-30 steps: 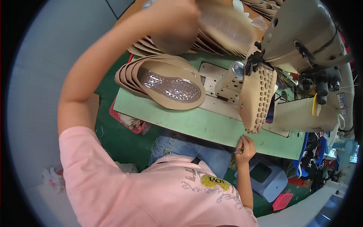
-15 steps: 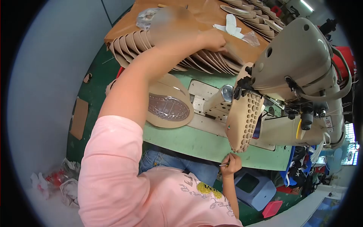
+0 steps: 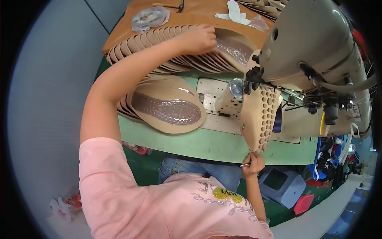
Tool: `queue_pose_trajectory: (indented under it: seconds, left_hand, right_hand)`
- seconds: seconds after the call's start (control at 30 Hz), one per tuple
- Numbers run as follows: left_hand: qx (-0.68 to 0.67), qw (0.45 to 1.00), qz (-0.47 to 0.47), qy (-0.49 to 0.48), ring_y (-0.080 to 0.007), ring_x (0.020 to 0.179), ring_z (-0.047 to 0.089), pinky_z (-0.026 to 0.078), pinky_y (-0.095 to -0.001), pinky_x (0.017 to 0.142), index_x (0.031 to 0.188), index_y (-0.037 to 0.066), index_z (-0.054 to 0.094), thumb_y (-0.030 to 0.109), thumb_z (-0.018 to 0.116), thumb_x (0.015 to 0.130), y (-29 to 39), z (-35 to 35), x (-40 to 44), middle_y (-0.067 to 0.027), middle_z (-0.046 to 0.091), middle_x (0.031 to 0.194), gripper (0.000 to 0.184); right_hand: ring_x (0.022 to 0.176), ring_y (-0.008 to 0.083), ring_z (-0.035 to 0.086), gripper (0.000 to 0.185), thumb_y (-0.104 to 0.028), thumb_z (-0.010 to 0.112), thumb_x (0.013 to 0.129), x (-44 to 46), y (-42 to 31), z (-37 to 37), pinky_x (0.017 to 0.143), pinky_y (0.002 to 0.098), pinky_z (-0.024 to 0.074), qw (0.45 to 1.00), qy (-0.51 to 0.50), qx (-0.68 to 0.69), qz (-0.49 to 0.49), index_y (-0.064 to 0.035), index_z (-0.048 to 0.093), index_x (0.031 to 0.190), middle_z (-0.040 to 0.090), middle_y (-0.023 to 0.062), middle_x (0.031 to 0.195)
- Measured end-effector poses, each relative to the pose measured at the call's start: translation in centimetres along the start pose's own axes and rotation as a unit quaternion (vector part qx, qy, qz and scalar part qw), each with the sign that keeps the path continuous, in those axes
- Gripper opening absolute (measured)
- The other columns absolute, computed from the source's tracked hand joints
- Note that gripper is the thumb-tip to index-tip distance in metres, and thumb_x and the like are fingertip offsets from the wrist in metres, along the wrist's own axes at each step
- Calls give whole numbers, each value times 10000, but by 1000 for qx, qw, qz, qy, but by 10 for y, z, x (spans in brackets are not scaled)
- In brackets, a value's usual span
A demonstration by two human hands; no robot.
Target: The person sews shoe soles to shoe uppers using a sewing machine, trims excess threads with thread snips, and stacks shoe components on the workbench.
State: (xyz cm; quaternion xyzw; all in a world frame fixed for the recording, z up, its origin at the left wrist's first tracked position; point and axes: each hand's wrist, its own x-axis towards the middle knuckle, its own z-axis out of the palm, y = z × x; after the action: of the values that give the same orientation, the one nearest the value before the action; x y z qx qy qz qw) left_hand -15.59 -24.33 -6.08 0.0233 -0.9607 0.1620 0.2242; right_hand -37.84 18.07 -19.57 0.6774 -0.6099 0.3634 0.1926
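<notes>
My left hand [image 3: 201,40] reaches over a long row of nested tan shoe uppers [image 3: 159,36]. Its curled fingers are closed at the edge of an upper near the row's right end, where one with a clear, shiny footbed [image 3: 234,51] lies exposed. My right hand [image 3: 253,165] is at the table's front edge, closed around a small, thin metal tool [image 3: 245,165] whose kind I cannot make out. Its fingertips are at the lower tip of a tan upper with round holes [image 3: 260,115], which hangs at the sewing machine's [image 3: 308,51] head.
More uppers with a clear footbed [image 3: 169,106] lie left on the green table [image 3: 171,143]. A metal post [image 3: 230,93] stands mid-table. Behind are a plastic bag [image 3: 150,18], a hammer [image 3: 175,6] and white cut pieces [image 3: 236,14]. A blue-grey stool [image 3: 282,185] stands below right.
My left hand has shifted left along the row, exposing the shiny footbed at its right end. My right hand stays by the tip of the holed upper with the tool. The camera view has shifted.
</notes>
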Motion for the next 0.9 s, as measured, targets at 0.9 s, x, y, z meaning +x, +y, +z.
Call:
queue_pose_trajectory:
  seconds: [0.9]
  left_hand:
    - [133, 987, -31, -83, -254, 1279, 377, 174, -543, 1085, 1241, 111, 480, 268, 664, 753, 77, -9, -26, -107, 504, 1224, 545]
  right_hand:
    - [622, 317, 569, 74, -23, 595, 721, 3, -3, 1, 540, 377, 456, 1000, 16, 5, 16, 14, 586, 785, 583, 151, 742]
